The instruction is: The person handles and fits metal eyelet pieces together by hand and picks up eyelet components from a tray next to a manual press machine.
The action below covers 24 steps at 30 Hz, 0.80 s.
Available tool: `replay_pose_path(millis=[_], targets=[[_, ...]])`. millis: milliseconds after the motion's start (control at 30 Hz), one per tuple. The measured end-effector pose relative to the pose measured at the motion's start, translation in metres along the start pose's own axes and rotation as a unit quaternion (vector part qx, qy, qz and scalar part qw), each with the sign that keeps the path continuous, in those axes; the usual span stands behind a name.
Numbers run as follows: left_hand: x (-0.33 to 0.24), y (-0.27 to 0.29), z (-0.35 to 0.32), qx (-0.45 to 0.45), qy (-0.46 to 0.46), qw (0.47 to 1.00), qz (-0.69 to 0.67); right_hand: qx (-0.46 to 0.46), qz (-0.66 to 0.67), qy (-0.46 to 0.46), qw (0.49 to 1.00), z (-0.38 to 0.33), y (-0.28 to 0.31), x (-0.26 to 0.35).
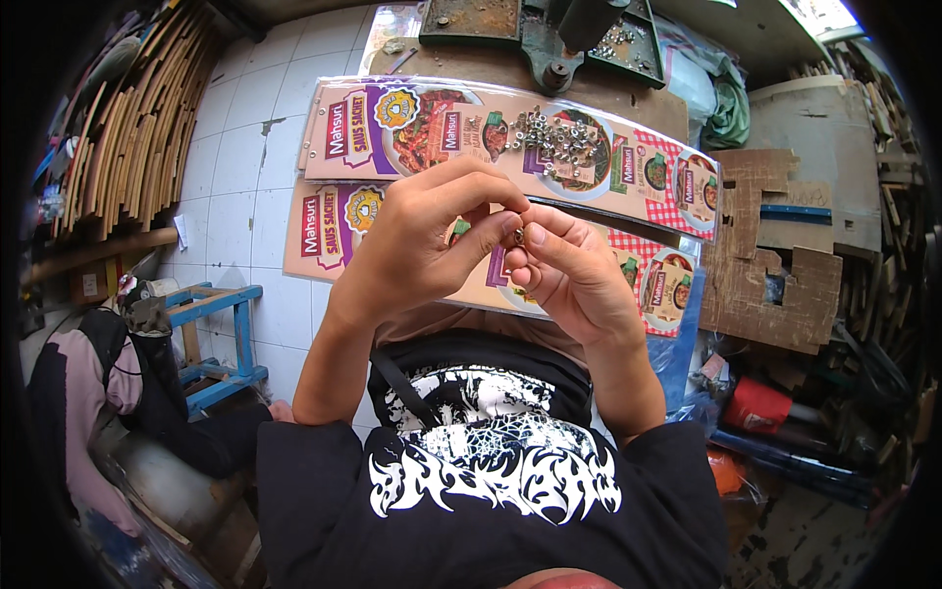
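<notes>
In the head view, a small metal fitting [519,237] is pinched at the meeting fingertips of the left grip [432,236] and right grip [581,270]. Fine fingertip handling is judged to be in hand; steady, aligned thumbs seem called for next. Beyond the grip, loose metal fittings [557,142] are heaped on a printed display strip [339,118]

Silver on the metal bits [554,140] beyond the right grip [584,280]. Tan on the sheets [432,142] under the left grip [417,236], with purple panels, yellow badges and red-and-white checks. Black with white print on the shirt [496,491] this side of both grips. Blue on the stool [242,334] left of both grips, white on the tiles [231,147] beyond.
</notes>
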<state>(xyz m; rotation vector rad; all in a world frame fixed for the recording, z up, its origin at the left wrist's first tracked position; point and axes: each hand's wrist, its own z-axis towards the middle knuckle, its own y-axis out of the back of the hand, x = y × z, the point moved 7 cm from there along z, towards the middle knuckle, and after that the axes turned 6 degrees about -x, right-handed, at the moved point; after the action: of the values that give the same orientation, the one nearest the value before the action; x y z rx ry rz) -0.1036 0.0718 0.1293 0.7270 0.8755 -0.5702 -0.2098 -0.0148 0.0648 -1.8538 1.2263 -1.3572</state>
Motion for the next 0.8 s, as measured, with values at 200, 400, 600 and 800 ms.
replay_pose_path(millis=[200,400,600,800], targets=[[-0.005,0.001,-0.003,-0.009,-0.012,1.000,-0.025,0.008,0.027,-0.017,0.999,-0.004,-0.002,-0.003],[-0.002,0.001,-0.009,0.000,0.019,0.995,-0.101,0.004,0.070,-0.044,0.997,-0.007,-0.003,-0.008],[0.004,-0.004,-0.024,-0.019,0.054,0.977,-0.205,0.019,0.082,-0.054,0.995,-0.013,-0.008,-0.012],[0.005,-0.012,-0.030,-0.080,0.082,0.932,-0.344,0.014,0.104,-0.065,0.992,-0.017,-0.013,-0.016]])
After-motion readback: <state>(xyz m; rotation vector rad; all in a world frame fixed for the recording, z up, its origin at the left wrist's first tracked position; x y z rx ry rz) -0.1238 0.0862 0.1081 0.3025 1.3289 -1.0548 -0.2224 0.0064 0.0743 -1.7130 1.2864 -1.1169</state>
